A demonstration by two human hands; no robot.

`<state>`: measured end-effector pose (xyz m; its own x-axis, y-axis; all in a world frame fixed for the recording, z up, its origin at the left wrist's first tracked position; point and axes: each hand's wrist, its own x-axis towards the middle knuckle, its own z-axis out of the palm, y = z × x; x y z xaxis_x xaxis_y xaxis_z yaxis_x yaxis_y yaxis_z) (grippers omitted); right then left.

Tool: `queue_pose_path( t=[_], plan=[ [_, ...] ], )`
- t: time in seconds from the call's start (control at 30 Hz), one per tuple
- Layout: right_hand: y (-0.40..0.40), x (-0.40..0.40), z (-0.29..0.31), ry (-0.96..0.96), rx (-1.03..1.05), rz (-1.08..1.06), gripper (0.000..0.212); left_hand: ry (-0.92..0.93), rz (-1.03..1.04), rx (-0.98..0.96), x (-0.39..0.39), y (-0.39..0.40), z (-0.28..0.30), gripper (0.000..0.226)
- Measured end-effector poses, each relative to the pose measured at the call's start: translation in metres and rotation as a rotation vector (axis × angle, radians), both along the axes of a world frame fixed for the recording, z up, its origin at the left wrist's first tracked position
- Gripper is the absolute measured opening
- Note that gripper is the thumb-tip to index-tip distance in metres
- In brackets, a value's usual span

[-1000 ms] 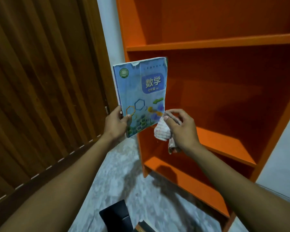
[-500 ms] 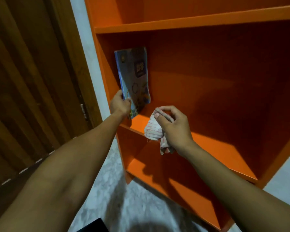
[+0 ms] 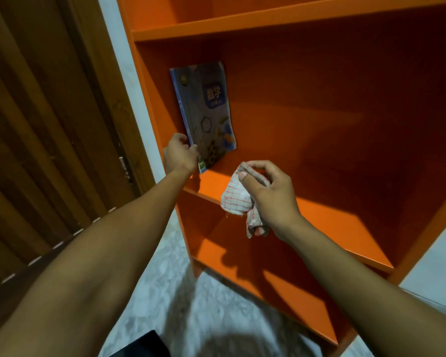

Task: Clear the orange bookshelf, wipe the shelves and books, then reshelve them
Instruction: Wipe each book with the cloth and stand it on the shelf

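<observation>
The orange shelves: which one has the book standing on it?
The middle shelf, at its left end, where the left hand holds the blue book upright; the shelves above and below look bare.

Since a second ago the left hand (image 3: 180,155) has carried the blue book (image 3: 206,112) out of the open air into the orange bookshelf (image 3: 319,112), standing it upright on the middle shelf (image 3: 327,222) by the left wall, cover facing out.
</observation>
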<state>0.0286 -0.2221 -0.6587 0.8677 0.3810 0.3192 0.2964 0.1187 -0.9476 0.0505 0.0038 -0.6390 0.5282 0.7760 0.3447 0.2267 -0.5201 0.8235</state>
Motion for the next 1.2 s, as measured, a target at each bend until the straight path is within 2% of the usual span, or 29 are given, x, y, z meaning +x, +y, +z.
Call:
queue_pose_path(
  t=[0.17, 0.27, 0.43, 0.53, 0.63, 0.7, 0.77, 0.83, 0.9, 0.93, 1.0, 1.07, 1.2],
  plan=[
    [-0.005, -0.03, 0.002, 0.025, 0.025, 0.046, 0.014, -0.002, 0.016, 0.197, -0.075, -0.013, -0.002, 0.024],
    [-0.007, -0.052, -0.002, 0.067, 0.018, 0.095, 0.011, -0.052, -0.007, 0.21, -0.122, -0.018, -0.018, 0.022],
    [-0.01, -0.095, -0.021, 0.104, -0.053, 0.145, 0.011, 0.048, -0.085, 0.196, -0.207, -0.031, -0.081, 0.015],
    [-0.009, -0.117, -0.038, 0.12, -0.115, 0.201, 0.011, 0.186, -0.132, 0.058, -0.256, -0.04, -0.148, 0.012],
    [-0.006, -0.131, -0.054, 0.085, -0.228, 0.255, 0.01, 0.378, -0.181, -0.202, -0.299, -0.056, -0.219, 0.016],
    [-0.002, -0.136, -0.064, 0.058, -0.273, 0.281, 0.009, 0.488, -0.213, -0.361, -0.322, -0.066, -0.262, 0.024],
    [0.002, -0.139, -0.074, 0.028, -0.327, 0.306, 0.011, 0.656, -0.234, -0.413, -0.339, -0.074, -0.295, 0.036],
    [0.005, -0.141, -0.083, 0.037, -0.355, 0.327, 0.015, 0.819, -0.247, -0.462, -0.352, -0.082, -0.318, 0.059],
    [0.009, -0.14, -0.089, 0.049, -0.363, 0.334, 0.015, 0.95, -0.236, -0.467, -0.36, -0.088, -0.34, 0.087],
    [0.01, -0.14, -0.09, 0.046, -0.362, 0.335, 0.014, 1.03, -0.236, -0.433, -0.363, -0.091, -0.351, 0.094],
    [0.012, -0.137, -0.091, 0.045, -0.353, 0.332, 0.011, 1.138, -0.217, -0.322, -0.367, -0.1, -0.359, 0.091],
    [0.014, -0.134, -0.091, 0.039, -0.352, 0.323, 0.01, 1.151, -0.191, -0.219, -0.368, -0.107, -0.36, 0.084],
    [0.015, -0.131, -0.093, 0.037, -0.37, 0.312, 0.011, 1.162, -0.181, -0.195, -0.365, -0.109, -0.363, 0.081]
  ],
)
